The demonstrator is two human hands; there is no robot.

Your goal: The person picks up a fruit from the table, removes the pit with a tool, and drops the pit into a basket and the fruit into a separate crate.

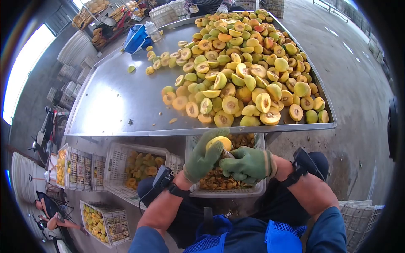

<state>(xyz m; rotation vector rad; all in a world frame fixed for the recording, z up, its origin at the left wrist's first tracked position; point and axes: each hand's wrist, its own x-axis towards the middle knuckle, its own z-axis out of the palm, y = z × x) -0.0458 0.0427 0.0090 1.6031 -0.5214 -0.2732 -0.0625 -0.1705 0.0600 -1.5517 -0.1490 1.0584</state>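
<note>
In a green glove, my left hand (203,159) is closed around a yellow peach half (219,143), with the fruit showing between thumb and fingers. My right hand (248,163), gloved the same way, is closed beside it on a small metal tool (227,154); mostly hidden, its exact kind does not show. Both hands are over a white plastic crate (228,193) between my knees, which holds brown pits and scraps (221,181). Just beyond them, a large heap of cut peaches (236,76) covers the right side of a metal table (135,88).
A blue container (137,40) and a clear plastic jug (152,32) stand at the table's back left. Crates of peaches (112,187) are on the floor to my left. Another person's gloved hands (221,9) show at the far edge. Someone sits at lower left (52,215).
</note>
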